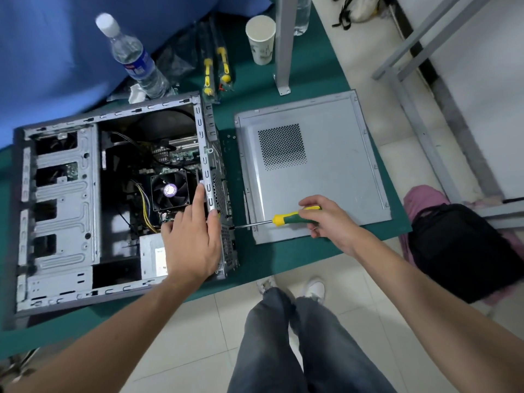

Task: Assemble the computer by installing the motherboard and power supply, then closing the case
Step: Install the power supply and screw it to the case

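Open PC case (59, 211) lies near worktop's front edge; left hand (190, 245), fingers straight, presses its rear frame. Right hand (329, 219) grips screwdriver (283, 218), tip at case's back panel.

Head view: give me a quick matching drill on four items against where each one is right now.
Items:
1. screwdriver
2. side panel
3. paper cup
4. left hand

Places:
A. flat on the green mat, right of the case
B. resting on the case's rear edge, over the power supply
C. gripped in the right hand, tip at the case's rear
D. standing upright beside the metal post

Pairs: 1-C, 2-A, 3-D, 4-B
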Tool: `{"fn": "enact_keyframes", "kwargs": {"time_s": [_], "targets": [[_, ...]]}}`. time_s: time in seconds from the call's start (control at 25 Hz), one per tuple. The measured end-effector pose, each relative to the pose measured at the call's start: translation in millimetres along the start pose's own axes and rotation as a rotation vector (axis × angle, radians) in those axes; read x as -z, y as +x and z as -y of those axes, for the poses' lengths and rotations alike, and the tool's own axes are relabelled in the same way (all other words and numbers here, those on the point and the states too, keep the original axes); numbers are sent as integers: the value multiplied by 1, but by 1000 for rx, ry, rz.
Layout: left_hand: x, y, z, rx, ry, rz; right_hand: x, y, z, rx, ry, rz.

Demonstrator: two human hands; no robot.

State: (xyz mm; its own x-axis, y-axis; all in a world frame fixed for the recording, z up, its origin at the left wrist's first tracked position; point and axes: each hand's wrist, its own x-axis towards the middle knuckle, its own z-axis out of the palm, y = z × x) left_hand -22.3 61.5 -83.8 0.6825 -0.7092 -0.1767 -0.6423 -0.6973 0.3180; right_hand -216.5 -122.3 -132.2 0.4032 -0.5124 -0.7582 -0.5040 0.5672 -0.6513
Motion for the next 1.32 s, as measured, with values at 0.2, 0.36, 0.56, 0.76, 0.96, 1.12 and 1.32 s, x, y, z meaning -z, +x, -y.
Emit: {"fn": "enact_keyframes", "kwargs": {"time_s": [0.2, 0.36, 0.56, 0.76, 0.96, 1.12, 1.32], "targets": [[-2, 2, -2, 8, -11, -11, -4, 5, 6, -29, -278, -36], [-1, 1, -2, 15, -20, -23, 6, 8, 14, -37, 0, 99], [-4, 3, -1, 19, -12, -32, -1, 15, 14, -22, -254, -4], [-4, 3, -1, 12, -17, -39, 5, 16, 12, 5, 58, 94], [-4, 3, -1, 13, -13, -39, -2, 21, 10, -57, -168, -7], [-4, 2, -2, 16, -9, -42, 5, 20, 5, 30, 18, 44], [-4, 3, -1, 15, -7, -45, 0, 17, -4, -33, -254, 8]]}}
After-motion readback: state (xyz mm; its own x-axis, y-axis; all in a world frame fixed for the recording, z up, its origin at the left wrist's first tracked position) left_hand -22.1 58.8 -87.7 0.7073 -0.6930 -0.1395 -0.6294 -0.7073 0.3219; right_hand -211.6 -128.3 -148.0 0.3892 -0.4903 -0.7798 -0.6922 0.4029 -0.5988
